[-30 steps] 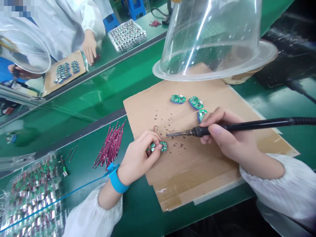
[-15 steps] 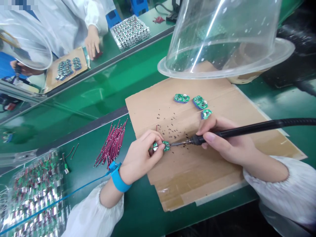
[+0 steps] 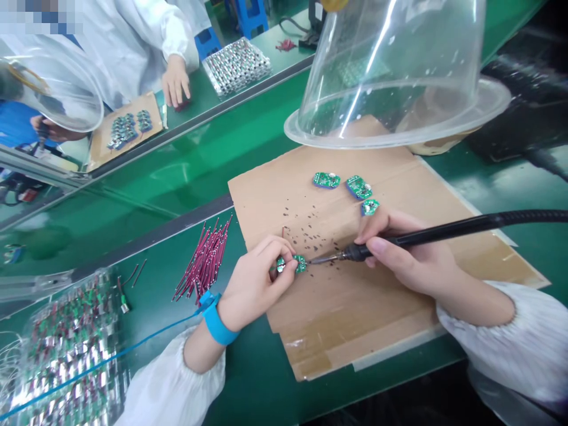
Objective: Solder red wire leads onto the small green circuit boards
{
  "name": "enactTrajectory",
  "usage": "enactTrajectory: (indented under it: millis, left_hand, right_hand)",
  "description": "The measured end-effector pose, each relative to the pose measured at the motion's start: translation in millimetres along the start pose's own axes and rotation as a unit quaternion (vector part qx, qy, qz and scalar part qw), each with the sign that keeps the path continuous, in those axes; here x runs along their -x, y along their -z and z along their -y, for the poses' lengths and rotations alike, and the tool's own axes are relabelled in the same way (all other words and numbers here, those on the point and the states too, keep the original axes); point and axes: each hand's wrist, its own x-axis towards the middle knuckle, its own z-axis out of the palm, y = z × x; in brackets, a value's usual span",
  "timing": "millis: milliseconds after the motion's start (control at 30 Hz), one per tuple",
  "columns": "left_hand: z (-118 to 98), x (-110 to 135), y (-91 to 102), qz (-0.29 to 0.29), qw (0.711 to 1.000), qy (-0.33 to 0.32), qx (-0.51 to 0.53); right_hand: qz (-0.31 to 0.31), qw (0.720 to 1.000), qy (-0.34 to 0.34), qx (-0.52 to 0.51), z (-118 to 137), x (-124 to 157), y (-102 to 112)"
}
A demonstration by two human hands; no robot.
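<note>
My left hand (image 3: 252, 284) pinches a small green circuit board (image 3: 289, 264) between thumb and fingers, partly hiding it. My right hand (image 3: 399, 254) is shut around the black handle of a soldering iron (image 3: 399, 244). The iron's metal tip (image 3: 322, 260) ends right beside the held board's edge, with contact hard to confirm. Three more green boards (image 3: 326, 180) (image 3: 358, 187) (image 3: 370, 207) lie on the cardboard sheet (image 3: 355, 319), just beyond my right fingers. A blue wrist strap (image 3: 216, 326) circles my left wrist.
A bundle of red wires (image 3: 204, 263) lies left of the cardboard, beside a clear bag of boards (image 3: 71, 349). A clear plastic dome (image 3: 390, 77) stands behind the sheet. Across a dark rail, a co-worker's hand (image 3: 175, 80) rests near a tray of parts (image 3: 237, 66).
The iron tip has moved down from above the held board to right beside its edge. My left hand has turned the board slightly. The whole view has shifted a little.
</note>
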Motion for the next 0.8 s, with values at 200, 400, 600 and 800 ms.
enactTrajectory:
  millis: [200,400,600,800]
  left_hand:
    - [-0.2,-0.6,-0.1,-0.003,1.000,-0.002,0.004]
    - [-0.7,-0.5,-0.3,-0.005,1.000,0.000,0.003]
    - [-0.4,-1.3,-0.9,-0.004,1.000,0.004,0.001]
    - [-1.1,-0.4,-1.2,-0.007,1.000,0.007,0.001]
  right_hand:
    - [0.005,1.000,0.008,0.007,0.7,-0.3,-1.1]
    - [0.014,1.000,0.010,0.024,3.8,-2.5,-2.7]
    - [0.012,0.999,0.001,0.035,6.8,-3.8,-2.2]
    - [0.028,0.999,0.006,0.029,7.6,-3.6,-2.0]
